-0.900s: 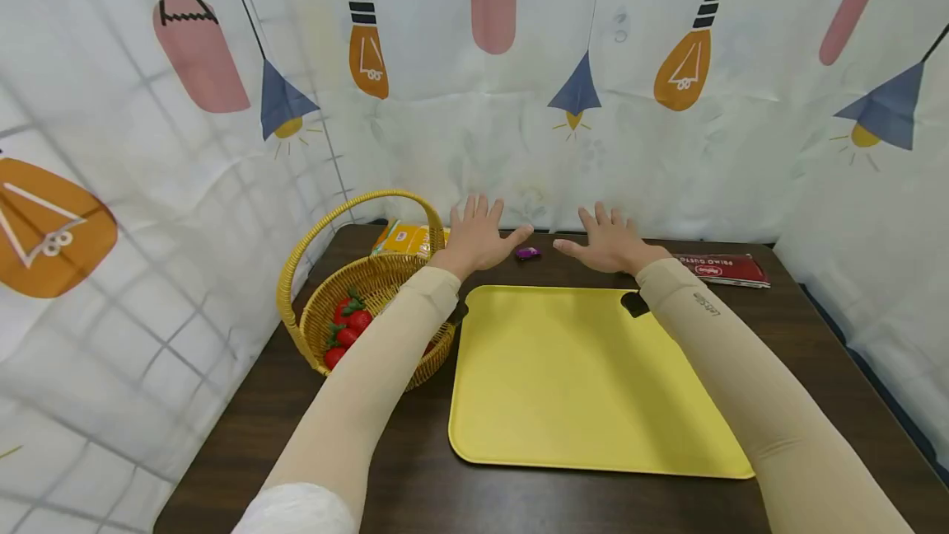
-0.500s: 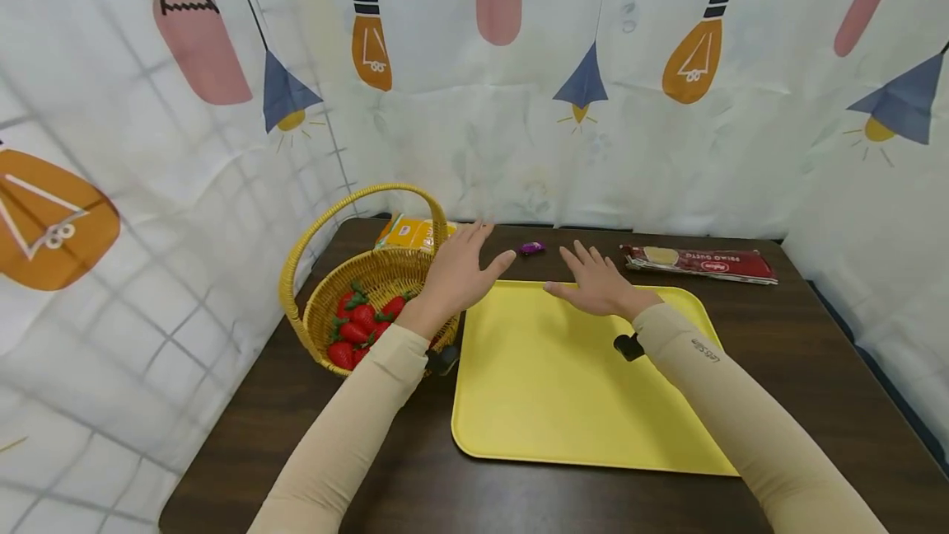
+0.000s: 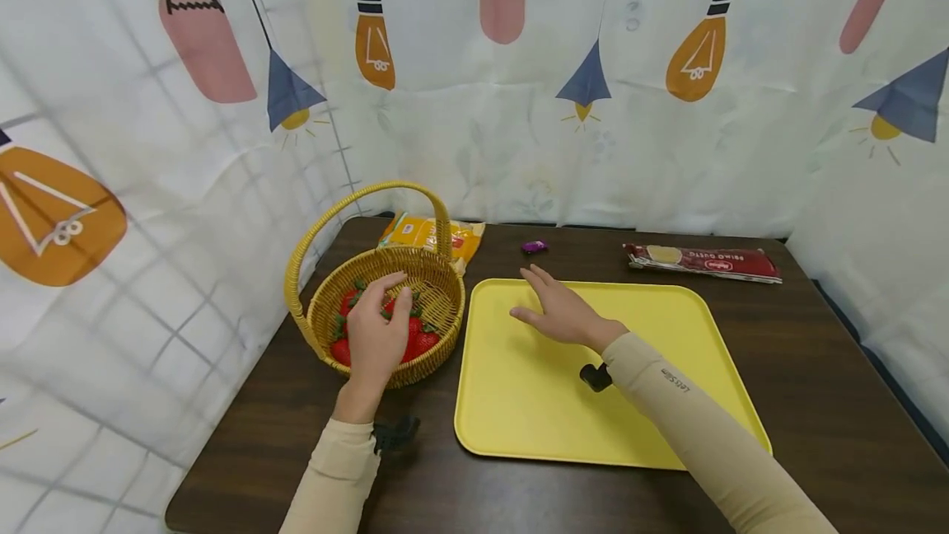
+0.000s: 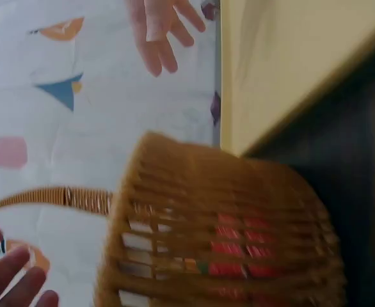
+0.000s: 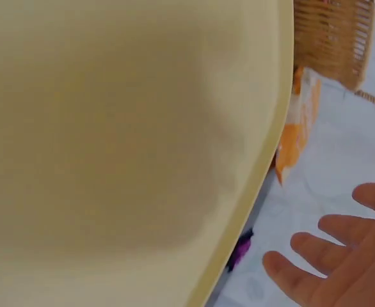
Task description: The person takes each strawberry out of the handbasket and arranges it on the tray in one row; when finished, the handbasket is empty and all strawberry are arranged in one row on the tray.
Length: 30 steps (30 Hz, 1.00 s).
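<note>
My left hand (image 3: 376, 334) hovers above the near part of a yellow wicker basket (image 3: 324, 287), its fingers slightly bent and holding nothing. Beneath it lie several red strawberries (image 3: 424, 342) with green leaves, partly covered by the hand. In the left wrist view the basket (image 4: 194, 166) fills the lower middle, and strawberries show through the weave. Over the far left part of a yellow tray (image 3: 534, 419), my right hand (image 3: 561, 311) is held in the air with fingers extended and nothing in them.
Behind the basket lies an orange-yellow packet (image 3: 465, 239). A small purple wrapped piece (image 3: 534, 246) sits beyond the tray's far edge. Farther right is a long dark-red packet (image 3: 712, 263). A printed curtain (image 3: 474, 138) hangs along the back of the dark table (image 3: 830, 402).
My left hand has come back from the far side, down and left, to above the basket. The right hand has drawn back and left over the tray.
</note>
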Tool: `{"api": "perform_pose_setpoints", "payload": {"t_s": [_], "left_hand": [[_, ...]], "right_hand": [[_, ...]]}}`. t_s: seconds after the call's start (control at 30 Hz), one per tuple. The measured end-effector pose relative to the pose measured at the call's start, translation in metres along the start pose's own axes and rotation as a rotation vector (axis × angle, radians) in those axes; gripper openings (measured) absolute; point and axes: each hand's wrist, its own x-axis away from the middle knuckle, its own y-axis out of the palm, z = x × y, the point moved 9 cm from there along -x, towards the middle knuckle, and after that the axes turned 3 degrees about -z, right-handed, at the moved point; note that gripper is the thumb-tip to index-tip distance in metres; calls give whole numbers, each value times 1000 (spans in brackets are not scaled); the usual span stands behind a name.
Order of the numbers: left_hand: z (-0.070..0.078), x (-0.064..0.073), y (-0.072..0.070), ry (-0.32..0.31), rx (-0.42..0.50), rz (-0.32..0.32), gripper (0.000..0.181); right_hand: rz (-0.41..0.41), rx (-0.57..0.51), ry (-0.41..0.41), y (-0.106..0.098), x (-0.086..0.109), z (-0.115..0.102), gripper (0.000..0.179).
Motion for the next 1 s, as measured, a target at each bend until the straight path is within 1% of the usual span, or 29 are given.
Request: {"api": "perform_pose_setpoints", "payload": {"t_s": [0.07,0.17,0.27,0.3,0.37,0.4,0.43,0.47,0.5,0.53,0.6,0.67,0.73,0.77,0.87,0.93,1.0], "left_hand": [[-2,9,-23,24,31,140,21],[8,21,-57,77,106,373,18],[19,36,-82,145,179,599,18],[19,42,-88,157,202,666,19],[17,50,-98,167,224,768,20],[13,54,-102,159,226,806,20],[8,57,-106,144,231,834,20],[3,58,-109,121,231,847,21],[-5,59,-111,94,231,851,21],[-14,60,-113,58,220,841,22],[-34,59,-114,-21,166,795,25],[-52,57,-112,-94,92,725,29],[-69,51,-107,-156,30,629,31],[-75,48,-103,-182,12,582,31],[-93,38,-92,-278,5,448,28],[-102,32,-88,-334,-17,396,29],[-109,28,-87,-371,-66,378,29]], "right_hand": [[34,-1,-23,3,-1,-7,80],[110,3,-60,1,-4,-20,71],[186,-27,-89,0,-7,-32,61],[206,-47,-101,1,-8,-36,57],[237,-95,-118,1,-11,-45,51],[249,-118,-127,1,-12,-49,48],[261,-141,-136,1,-13,-54,45],[274,-167,-147,1,-14,-58,43],[289,-198,-160,1,-16,-63,41],[306,-223,-172,0,-17,-67,39],[339,-255,-204,-1,-19,-77,36],[365,-277,-242,-2,-22,-88,34],[384,-282,-283,-2,-25,-99,32],[390,-277,-304,-1,-26,-105,31],[387,-258,-358,2,-30,-122,29],[365,-244,-378,5,-34,-131,30],[327,-247,-380,10,-40,-138,31]]}}
